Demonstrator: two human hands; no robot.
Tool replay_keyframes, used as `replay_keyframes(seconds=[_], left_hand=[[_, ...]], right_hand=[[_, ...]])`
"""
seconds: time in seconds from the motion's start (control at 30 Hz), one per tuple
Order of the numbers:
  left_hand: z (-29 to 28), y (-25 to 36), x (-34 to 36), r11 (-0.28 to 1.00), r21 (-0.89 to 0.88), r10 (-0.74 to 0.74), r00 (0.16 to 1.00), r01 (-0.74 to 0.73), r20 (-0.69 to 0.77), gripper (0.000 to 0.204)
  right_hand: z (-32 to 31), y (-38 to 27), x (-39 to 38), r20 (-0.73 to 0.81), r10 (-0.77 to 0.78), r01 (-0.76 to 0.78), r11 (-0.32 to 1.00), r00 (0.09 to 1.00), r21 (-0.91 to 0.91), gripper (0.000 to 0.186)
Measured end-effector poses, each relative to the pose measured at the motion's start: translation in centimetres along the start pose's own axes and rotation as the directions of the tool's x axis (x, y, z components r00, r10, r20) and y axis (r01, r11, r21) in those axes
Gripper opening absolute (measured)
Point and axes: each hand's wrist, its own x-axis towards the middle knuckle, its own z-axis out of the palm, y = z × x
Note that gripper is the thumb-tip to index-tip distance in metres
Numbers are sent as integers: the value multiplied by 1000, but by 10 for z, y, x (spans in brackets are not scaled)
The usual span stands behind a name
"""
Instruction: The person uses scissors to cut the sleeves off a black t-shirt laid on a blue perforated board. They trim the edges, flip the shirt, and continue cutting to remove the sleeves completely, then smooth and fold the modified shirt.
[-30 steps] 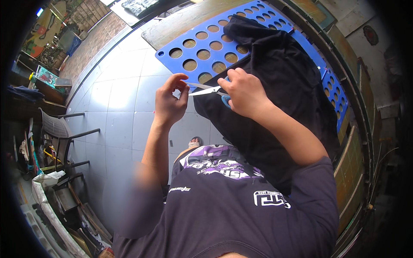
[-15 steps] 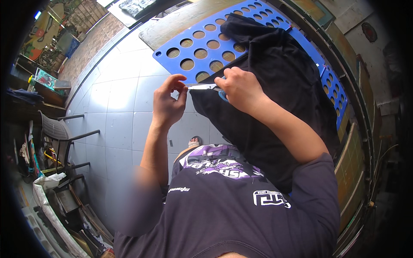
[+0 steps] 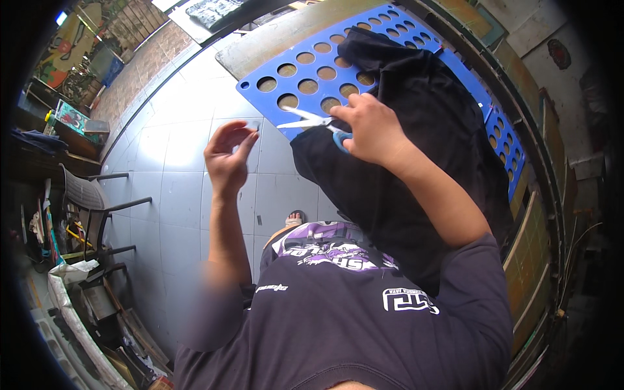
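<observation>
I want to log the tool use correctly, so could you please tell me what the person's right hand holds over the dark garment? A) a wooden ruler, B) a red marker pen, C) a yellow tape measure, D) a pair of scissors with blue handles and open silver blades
D: the right hand grips the blue-handled scissors, their silver blades spread open and pointing left over the edge of the black garment and the blue perforated plastic board.
</observation>
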Motion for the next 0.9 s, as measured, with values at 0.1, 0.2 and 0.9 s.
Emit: replay_keyframes(seconds=[0.1,0.2,0.9], left_hand=[[-36,-56,2,981,-85,-185,975,176,-122,46],[-88,-165,-26,653,465,-463,801,598,-380,94],[-83,-118,36,760,496,-374,907,420,-195,80]], right_hand=[[-1,25,8,-21,88,-86,991,996,104,38],[-2,39,26,84,122,-137,970,989,202,44],[48,23,238,425,201,-180,980,882,-89,72]])
